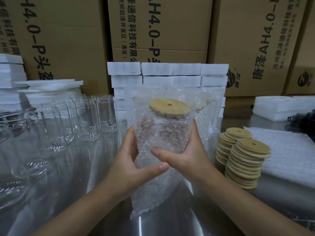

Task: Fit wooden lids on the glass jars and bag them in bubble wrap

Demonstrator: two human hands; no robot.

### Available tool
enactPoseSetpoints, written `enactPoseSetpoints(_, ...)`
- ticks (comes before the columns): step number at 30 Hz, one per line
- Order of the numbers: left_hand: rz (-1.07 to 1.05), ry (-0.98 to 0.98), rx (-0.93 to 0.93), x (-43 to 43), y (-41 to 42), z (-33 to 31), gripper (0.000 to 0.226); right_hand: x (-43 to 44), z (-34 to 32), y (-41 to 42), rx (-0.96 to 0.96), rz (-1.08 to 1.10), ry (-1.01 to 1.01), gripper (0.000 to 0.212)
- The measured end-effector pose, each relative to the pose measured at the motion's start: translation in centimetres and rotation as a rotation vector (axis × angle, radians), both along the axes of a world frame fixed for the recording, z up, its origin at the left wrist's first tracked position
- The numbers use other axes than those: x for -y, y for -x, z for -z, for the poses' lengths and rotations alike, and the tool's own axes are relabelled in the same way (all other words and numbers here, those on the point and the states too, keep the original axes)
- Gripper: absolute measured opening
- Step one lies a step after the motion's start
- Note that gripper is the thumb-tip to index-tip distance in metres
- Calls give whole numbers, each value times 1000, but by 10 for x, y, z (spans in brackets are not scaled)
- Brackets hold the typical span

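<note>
Over the steel table [170, 223] the person holds a glass jar [163, 132] upright in a bubble wrap bag [151, 193], just above the surface. A round wooden lid [170, 106] with a small hole in the middle sits on the jar's mouth and shows at the bag's open top. The left hand [129, 160] wraps round the bagged jar from its left side, thumb lying across the front low down. The right hand [189, 155] curls round it from the right, thumb across the front just above the left thumb, fingers hidden behind. The loose end of the bag hangs down below both hands.

To the left stand rows of empty jars [85, 120] without lids. To the right, near the right wrist, are two stacks of spare lids [245, 160], and beside them a pile of flat bubble wrap [286, 154]. Behind the held jar rises a wall of white foam blocks [170, 74], and behind that stand printed cardboard boxes [68, 40].
</note>
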State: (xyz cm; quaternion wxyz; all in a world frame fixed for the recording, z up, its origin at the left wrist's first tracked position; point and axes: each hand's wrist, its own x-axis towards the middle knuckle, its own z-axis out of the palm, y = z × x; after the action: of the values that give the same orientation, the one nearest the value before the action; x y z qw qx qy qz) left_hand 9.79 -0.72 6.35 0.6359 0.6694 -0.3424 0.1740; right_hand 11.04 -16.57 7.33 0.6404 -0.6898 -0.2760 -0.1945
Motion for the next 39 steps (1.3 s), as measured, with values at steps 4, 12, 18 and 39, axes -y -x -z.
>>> enactPoseSetpoints(4, -108, -36, 2, 1, 2, 1, 97, -5, -6, 3, -12, 1, 64, 94)
enactPoseSetpoints(12, -87, 9, 141, 0, -4, -11, 81, -17, -31, 7, -40, -15, 239, 99)
enactPoseSetpoints(18, -48, 38, 13, 1, -10, -6, 90, -28, -46, 14, -16, 246, 627, 100)
enactPoseSetpoints(39, -250, -244, 209, 0, -21, 29, 87, 133, -119, -79, -79, 1144, 292, 75)
